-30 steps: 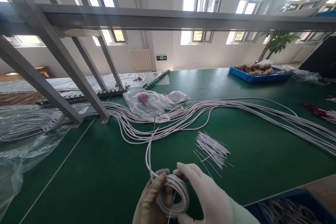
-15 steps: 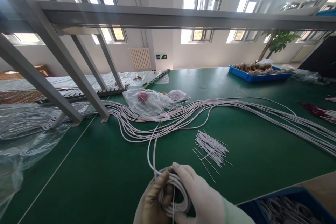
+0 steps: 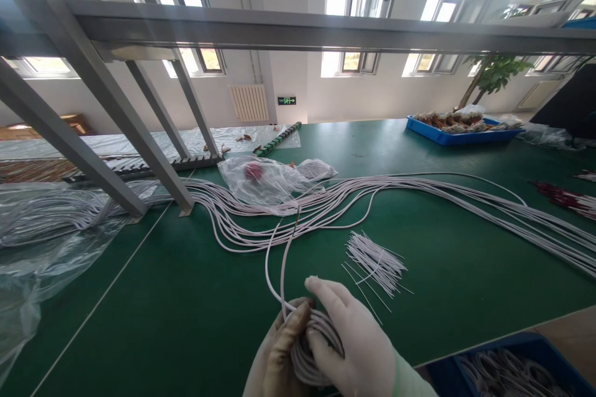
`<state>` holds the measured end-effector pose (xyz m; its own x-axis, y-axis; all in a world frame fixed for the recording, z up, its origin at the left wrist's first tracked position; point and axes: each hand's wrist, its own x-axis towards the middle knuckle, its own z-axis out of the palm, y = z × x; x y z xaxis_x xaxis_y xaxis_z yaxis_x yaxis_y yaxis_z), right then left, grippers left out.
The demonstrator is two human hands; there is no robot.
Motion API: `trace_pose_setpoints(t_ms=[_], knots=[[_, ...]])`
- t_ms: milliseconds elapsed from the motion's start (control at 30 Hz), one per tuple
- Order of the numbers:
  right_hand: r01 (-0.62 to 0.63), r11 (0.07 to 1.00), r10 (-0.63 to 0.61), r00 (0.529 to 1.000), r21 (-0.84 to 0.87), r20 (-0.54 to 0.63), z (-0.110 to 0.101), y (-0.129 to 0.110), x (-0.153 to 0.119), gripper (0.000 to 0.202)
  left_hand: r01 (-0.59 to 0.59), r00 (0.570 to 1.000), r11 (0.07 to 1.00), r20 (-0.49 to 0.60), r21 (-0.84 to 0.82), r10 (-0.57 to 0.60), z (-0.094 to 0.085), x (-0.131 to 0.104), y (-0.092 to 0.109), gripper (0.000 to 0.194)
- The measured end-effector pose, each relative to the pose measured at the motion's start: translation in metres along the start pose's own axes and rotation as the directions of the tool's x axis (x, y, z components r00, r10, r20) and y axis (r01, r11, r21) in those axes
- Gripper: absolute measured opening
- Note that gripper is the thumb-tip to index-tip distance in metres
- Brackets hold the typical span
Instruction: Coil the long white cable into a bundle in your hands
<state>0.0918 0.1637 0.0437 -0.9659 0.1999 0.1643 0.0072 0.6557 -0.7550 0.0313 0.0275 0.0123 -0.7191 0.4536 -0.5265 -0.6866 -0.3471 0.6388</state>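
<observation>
Both gloved hands are gripping the white wire coil (image 3: 313, 347) at 6 o'clock: left hand (image 3: 279, 356) wrapping fingers closed around its left side, right hand (image 3: 354, 341) clamping over the top. Loose tail is trailing toward 12, short tie strips (image 3: 375, 263) lying at 1 o'clock.

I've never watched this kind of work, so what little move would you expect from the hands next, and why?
Probably one more wrap. Both gloved hands, left hand and right hand, clasp the white cable coil, but a loose tail runs from it up the green table, so winding that slack on seems likely.
</observation>
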Motion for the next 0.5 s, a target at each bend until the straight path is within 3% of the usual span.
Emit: trace_pose_setpoints(t_ms=[100,200,333,500], knots=[[0.216,0.976,-0.217,0.973,-0.021,-0.081,-0.002,0.000,0.001,0.050,-0.094,0.996,0.994,0.008,0.062,0.094,-0.003,0.003,-0.005,0.019],[0.290,0.957,-0.288,0.946,-0.012,-0.148,-0.007,-0.003,0.002,0.041,-0.061,0.998,0.998,-0.005,0.004,0.061,0.001,0.007,-0.003,0.011],[0.197,0.976,-0.180,0.971,0.094,-0.158,-0.011,-0.005,0.001,0.036,0.103,0.995,0.994,0.002,-0.023,-0.103,0.010,0.007,0.003,0.012],[0.054,0.975,-0.023,0.989,0.216,-0.143,-0.010,-0.005,0.006,0.030,0.056,0.998,0.996,0.039,-0.064,-0.054,0.016,-0.004,0.010,0.030]])
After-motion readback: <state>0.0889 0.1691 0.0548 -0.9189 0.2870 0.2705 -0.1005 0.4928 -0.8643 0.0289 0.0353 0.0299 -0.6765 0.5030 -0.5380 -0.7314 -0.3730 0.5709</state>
